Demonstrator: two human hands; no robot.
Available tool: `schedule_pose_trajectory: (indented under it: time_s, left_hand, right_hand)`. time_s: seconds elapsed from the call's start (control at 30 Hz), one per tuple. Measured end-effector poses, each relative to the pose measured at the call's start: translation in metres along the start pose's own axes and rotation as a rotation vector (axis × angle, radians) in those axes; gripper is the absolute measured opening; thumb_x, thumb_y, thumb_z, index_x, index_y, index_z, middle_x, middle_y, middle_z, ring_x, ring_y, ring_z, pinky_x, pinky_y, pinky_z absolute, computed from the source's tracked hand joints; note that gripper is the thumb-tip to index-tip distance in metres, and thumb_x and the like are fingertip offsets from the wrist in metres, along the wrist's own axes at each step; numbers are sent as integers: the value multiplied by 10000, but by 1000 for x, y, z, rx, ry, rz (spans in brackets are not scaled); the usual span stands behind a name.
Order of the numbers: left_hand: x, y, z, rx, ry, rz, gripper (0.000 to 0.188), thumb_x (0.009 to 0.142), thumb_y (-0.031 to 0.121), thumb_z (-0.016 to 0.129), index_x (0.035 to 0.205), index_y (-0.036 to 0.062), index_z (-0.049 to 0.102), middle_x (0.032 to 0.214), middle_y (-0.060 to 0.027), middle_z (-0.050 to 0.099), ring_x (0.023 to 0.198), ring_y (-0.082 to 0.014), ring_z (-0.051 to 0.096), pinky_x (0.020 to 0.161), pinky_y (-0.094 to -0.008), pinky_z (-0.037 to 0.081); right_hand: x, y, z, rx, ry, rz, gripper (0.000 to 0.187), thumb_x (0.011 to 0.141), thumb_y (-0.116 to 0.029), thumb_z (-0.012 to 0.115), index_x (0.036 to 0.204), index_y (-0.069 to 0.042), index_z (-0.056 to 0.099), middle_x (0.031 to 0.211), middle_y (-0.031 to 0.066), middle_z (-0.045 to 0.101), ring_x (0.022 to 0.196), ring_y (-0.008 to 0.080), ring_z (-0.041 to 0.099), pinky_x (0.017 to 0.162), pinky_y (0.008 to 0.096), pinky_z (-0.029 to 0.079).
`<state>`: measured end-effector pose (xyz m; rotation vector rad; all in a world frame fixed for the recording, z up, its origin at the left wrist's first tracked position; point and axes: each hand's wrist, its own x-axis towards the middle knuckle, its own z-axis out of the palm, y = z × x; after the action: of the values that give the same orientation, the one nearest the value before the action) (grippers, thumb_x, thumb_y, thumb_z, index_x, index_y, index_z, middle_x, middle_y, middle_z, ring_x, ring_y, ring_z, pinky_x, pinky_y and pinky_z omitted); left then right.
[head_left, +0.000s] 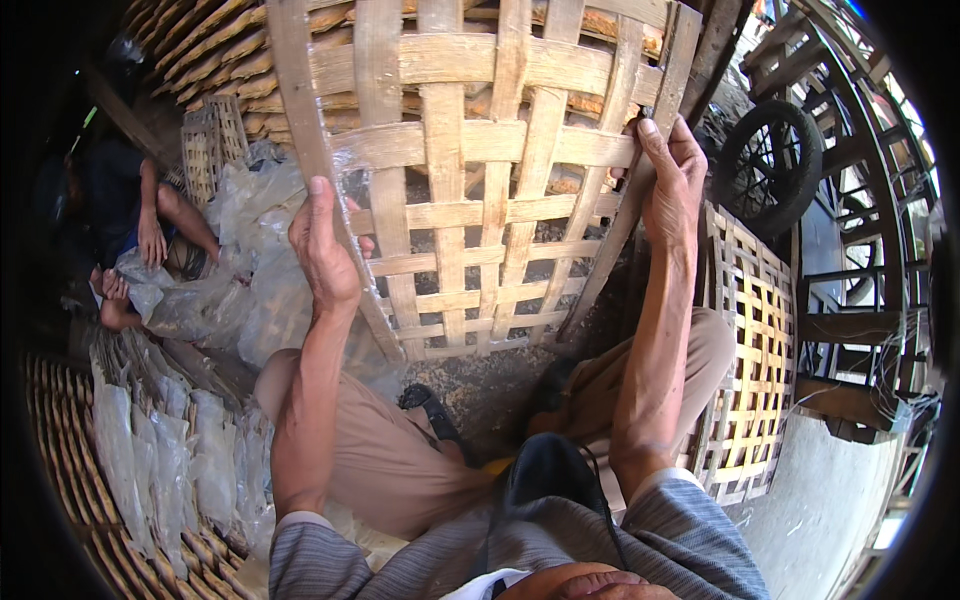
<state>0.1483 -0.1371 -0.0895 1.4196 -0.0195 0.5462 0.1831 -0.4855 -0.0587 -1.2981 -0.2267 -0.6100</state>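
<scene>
A woven bamboo panel (pixel 450 104) with wooden side strips stands raised in front of me, above my knees. My left hand (pixel 328 245) grips its left strip, thumb on the near face and fingertips showing through behind. On the other side my right hand (pixel 672 180) is wrapped round the right strip, a bit higher up. Gaps in the weave let the dark ground show through the panel's lower part. A small dark thing sits by my right thumb; I cannot make out what it is.
Stacked panels (pixel 205 45) rise behind. Clear plastic sheets (pixel 265 215) spread at left, near another person's hand (pixel 152 243). Strips of plastic (pixel 180 450) lie over a slatted stack at lower left. A second woven panel (pixel 755 345) leans by my right knee; a wheel (pixel 770 165) stands beyond.
</scene>
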Motion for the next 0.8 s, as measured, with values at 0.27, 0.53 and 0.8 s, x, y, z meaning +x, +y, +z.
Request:
schedule_pose_trajectory:
  time_s: [0.27, 0.53, 0.8]
  left_hand:
    - [30, 24, -9, -265, -211, 44, 314, 1112, 235, 505, 1302, 1, 593, 1234, -106, 656, 1128, -157, 632, 967, -345, 532]
    - [43, 20, -20, -415, -137, 13, 304, 1082, 257, 583, 1296, 47, 631, 1164, -84, 698, 1096, -147, 665, 900, -375, 611]
    - [41, 16, -25, -383, -212, 80, 261, 1084, 224, 576, 1276, 52, 615, 1135, -68, 714, 1052, -126, 682, 915, -325, 603]
  right_hand:
    - [30, -15, 19, -115, -104, 57, 292, 1011, -360, 702, 1051, -72, 726, 807, 15, 691, 569, 56, 621, 446, 215, 531]
    - [53, -7, 19, -289, -270, 88, 391, 1060, -447, 605, 1036, -74, 722, 774, -31, 646, 597, 34, 545, 525, 204, 405]
    - [26, 19, 12, -255, -102, 191, 423, 1054, -469, 609, 1044, -60, 715, 806, -13, 649, 649, 33, 526, 563, 212, 392]
